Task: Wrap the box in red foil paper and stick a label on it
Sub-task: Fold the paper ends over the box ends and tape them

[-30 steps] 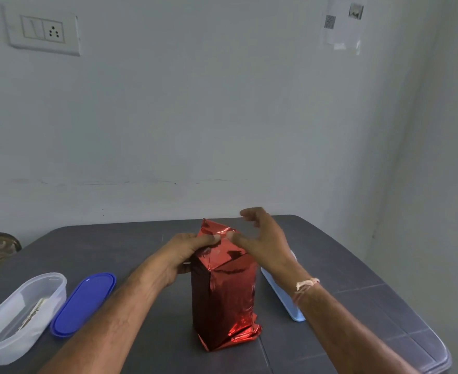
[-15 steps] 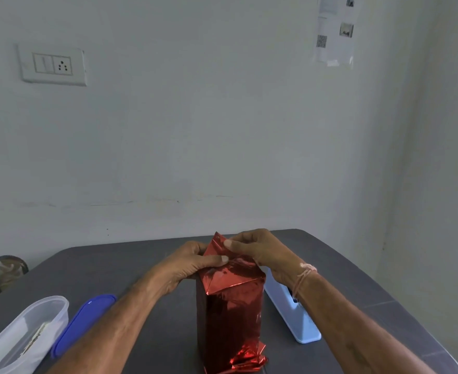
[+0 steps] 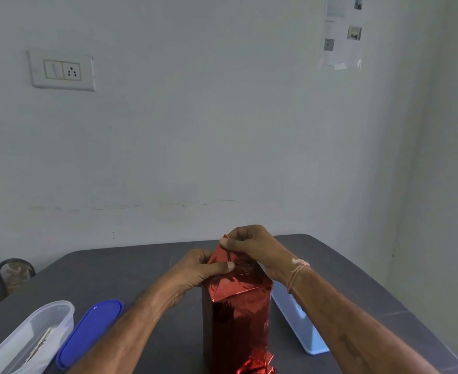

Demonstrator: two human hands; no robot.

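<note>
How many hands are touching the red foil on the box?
2. The left hand pinches the foil at the top edge of the box; the right hand pinches the foil's raised corner above.

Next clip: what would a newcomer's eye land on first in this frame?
The shiny red foil-wrapped box stands upright mid-table, nearest the camera. Both hands work at its top: the left hand grips the upper left edge, and the right hand pinches the raised foil flap. On the grey table, a blue lid lies beside a clear container at lower left.
</note>
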